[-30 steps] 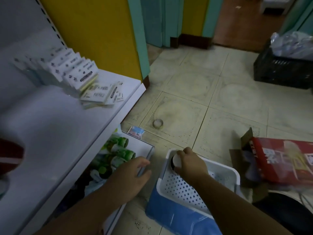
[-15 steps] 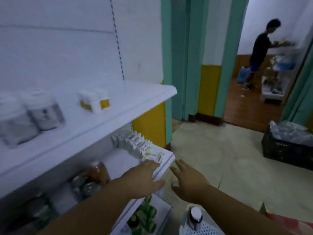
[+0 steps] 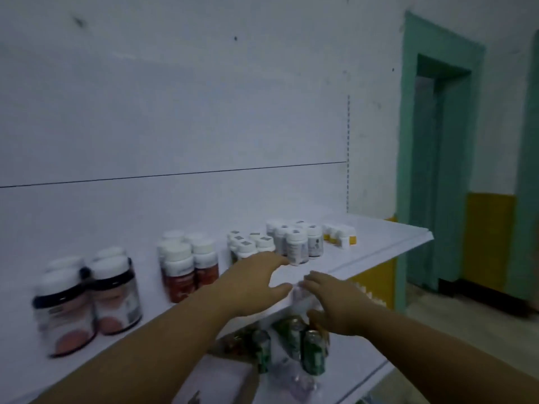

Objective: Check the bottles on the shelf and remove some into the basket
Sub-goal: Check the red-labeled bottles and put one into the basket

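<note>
A white shelf (image 3: 379, 246) carries groups of white-capped bottles. Large dark bottles (image 3: 87, 298) stand at the left, red-labelled bottles (image 3: 188, 268) beside them, small grey-topped bottles (image 3: 250, 243) in the middle, grey-labelled bottles (image 3: 297, 243) further right, and tiny yellow-labelled bottles (image 3: 341, 236) at the far end. My left hand (image 3: 256, 282) reaches over the shelf's front with fingers spread, its fingertips close to the grey-labelled bottles, holding nothing. My right hand (image 3: 335, 301) hovers at the shelf's front edge with relaxed fingers, empty. The basket is out of view.
Green cans (image 3: 312, 354) stand on the lower shelf beneath my hands. A white back panel (image 3: 175, 112) rises behind the bottles. To the right is a teal door frame (image 3: 437, 141) beside a yellow and white wall (image 3: 490, 231).
My view rose from the floor and basket up to the upper shelf. My right hand left the bottle in the basket, and both hands lifted to the upper shelf's front edge.
</note>
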